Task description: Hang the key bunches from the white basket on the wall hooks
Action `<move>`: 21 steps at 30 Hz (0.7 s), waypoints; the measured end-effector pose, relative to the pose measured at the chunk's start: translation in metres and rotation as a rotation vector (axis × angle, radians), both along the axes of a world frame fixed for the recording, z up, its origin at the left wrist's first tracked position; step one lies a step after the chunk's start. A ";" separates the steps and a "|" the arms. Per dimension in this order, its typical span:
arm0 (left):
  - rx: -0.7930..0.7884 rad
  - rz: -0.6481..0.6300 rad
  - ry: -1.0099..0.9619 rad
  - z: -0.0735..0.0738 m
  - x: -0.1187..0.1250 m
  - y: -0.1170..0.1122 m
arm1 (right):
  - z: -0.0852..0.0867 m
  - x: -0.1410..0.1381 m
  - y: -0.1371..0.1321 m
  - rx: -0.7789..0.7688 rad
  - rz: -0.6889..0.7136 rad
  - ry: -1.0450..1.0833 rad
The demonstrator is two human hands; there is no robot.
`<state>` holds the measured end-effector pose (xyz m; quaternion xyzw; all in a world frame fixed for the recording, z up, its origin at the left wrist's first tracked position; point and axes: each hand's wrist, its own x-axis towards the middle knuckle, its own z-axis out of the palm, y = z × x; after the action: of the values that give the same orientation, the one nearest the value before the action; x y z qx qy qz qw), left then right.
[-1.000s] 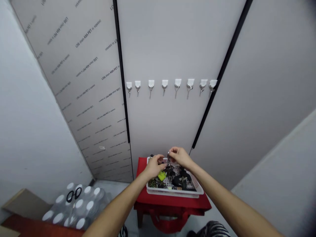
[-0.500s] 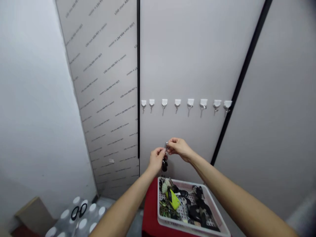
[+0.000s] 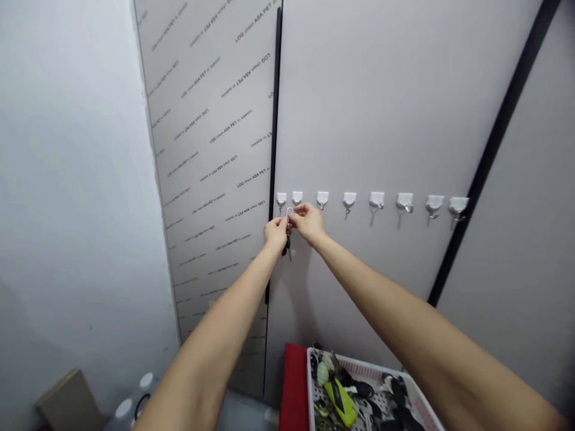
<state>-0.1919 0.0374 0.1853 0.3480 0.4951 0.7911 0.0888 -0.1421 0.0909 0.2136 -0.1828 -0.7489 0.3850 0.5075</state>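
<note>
Head view, hands (image 3: pixel 275 231) (image 3: pixel 309 220) pinching keyring (image 3: pixel 290 214) — at hooks (image 3: pixel 349 199)

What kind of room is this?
Probably an indoor storage corner or entryway: a row of white hooks on a grey cabinet panel, and a basket full of keys below.

At the centre of the frame, just left of the middle, we pinch a bunch of keys (image 3: pixel 286 244) between our left hand (image 3: pixel 275 230) and right hand (image 3: pixel 309 220). Its silver ring (image 3: pixel 290 212) stands upright at the top, close against the grey panel and just beneath the two leftmost white hooks (image 3: pixel 297 197) of the row. Dark-headed keys dangle below the ring, bunched together and pointing downward, partly hidden behind our left fingers. We cannot tell how many keys the ring carries.
</note>
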 end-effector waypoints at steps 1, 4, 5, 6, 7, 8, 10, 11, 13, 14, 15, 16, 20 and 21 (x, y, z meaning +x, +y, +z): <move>0.005 0.016 -0.001 0.002 -0.003 0.002 | 0.002 -0.004 0.001 0.021 -0.022 0.001; 0.009 0.062 -0.012 0.006 -0.011 0.006 | 0.006 -0.012 0.000 0.064 -0.053 -0.037; 0.005 0.070 -0.016 0.006 -0.014 0.007 | 0.007 -0.015 -0.002 0.069 -0.063 -0.053; 0.000 0.076 -0.019 0.006 -0.017 0.007 | 0.007 -0.017 -0.003 0.073 -0.074 -0.067; -0.007 0.080 -0.026 0.005 -0.021 0.008 | 0.007 -0.019 -0.004 0.077 -0.086 -0.080; -0.015 0.081 -0.035 0.003 -0.023 0.009 | 0.006 -0.021 -0.005 0.081 -0.097 -0.095; -0.040 0.079 -0.055 -0.001 -0.028 0.010 | 0.003 -0.025 -0.006 0.089 -0.118 -0.126; -0.055 0.077 -0.064 -0.003 -0.030 0.011 | 0.001 -0.026 -0.005 0.094 -0.127 -0.141; -0.087 0.077 -0.063 -0.007 -0.033 0.013 | -0.003 -0.028 -0.004 0.100 -0.141 -0.160; -0.108 0.087 -0.052 -0.008 -0.033 0.014 | -0.005 -0.029 -0.004 0.107 -0.145 -0.168; -0.136 0.106 -0.037 -0.009 -0.034 0.014 | -0.006 -0.028 -0.004 0.119 -0.148 -0.175; -0.172 0.133 -0.019 -0.010 -0.034 0.013 | -0.006 -0.027 -0.004 0.134 -0.149 -0.182; -0.324 0.267 0.037 -0.014 -0.031 0.003 | -0.013 -0.006 -0.002 0.202 -0.117 -0.202; -0.333 0.301 0.049 -0.017 -0.030 -0.002 | -0.018 0.003 -0.001 0.211 -0.095 -0.210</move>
<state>-0.2223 0.0358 0.1683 0.2699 0.6671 0.6942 0.0138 -0.1389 0.0899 0.1952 -0.2030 -0.8246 0.2584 0.4605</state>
